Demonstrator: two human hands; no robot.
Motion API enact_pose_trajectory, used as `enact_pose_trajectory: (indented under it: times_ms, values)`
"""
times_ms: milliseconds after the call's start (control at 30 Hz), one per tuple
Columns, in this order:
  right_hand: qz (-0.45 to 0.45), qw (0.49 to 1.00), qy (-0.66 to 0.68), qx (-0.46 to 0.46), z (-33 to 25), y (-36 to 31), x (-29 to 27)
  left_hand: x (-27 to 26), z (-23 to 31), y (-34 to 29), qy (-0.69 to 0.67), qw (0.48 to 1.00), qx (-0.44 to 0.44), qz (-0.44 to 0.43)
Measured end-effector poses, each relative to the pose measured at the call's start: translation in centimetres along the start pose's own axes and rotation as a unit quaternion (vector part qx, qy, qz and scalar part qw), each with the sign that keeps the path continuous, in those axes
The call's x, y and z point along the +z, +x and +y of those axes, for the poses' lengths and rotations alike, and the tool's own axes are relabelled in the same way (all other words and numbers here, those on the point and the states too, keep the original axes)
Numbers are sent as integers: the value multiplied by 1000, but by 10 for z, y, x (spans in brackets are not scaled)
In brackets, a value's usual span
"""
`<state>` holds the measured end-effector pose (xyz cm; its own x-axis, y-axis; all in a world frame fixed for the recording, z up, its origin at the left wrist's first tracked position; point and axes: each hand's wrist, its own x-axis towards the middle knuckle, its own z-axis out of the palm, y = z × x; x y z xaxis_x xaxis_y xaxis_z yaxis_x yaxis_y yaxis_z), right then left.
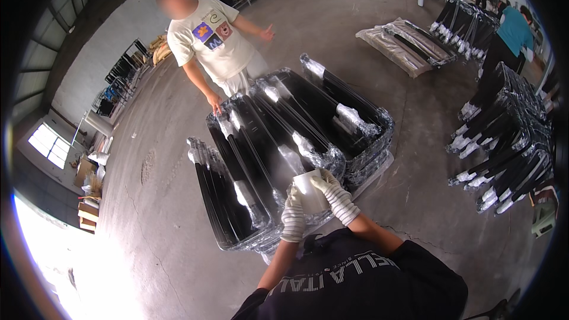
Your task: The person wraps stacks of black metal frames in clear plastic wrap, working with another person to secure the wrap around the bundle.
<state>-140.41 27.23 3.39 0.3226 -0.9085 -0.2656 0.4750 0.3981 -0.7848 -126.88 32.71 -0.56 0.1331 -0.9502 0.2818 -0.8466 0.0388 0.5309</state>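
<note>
Both of my hands wear white gloves with ribbed cuffs. Between them is a whitish, cylinder-shaped roll of stretch film (312,193), held close to my chest. My left hand (293,216) grips its left side, and my right hand (333,194) has its fingers closed on the upper right side. Just beyond the roll lies a stack of long black frames (249,136), bound in shiny clear film with white padding around several parts. A hazy patch lies over the black surface beside the roll; whether film runs from the roll to the stack I cannot tell.
Across the stack stands a person in a cream T-shirt (204,41), one hand on its far left corner. More wrapped black frames (504,136) are piled at right, near a person in teal (514,29). A flat wrapped bundle (406,46) lies on the concrete floor (148,201).
</note>
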Motion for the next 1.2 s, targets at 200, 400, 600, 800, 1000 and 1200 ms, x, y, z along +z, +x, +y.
enact_pose_trajectory:
  times_ms: [200, 400, 600, 800, 1000, 1200]
  values:
    - [-7, 1000, -4, -13, 7, 3, 0, 10, -15, -2, -158, 983, -93, -11]
    - [-1, 1000, -16, -19, 1, -1, 5, 21, -19, -1, -410, 892, -192, 18]
    - [-14, 999, -30, -16, 2, 1, 4, 19, -21, -2, -363, 912, -189, 16]
    - [-13, 999, -32, -13, -1, -1, 6, 15, -17, -1, -375, 906, -196, 12]
    - [-15, 1000, -17, -16, 6, 1, 8, 26, -34, -6, -388, 900, -198, 22]
    - [14, 993, -113, 25, -6, -6, 8, 10, -10, 4, -480, 826, -295, -12]
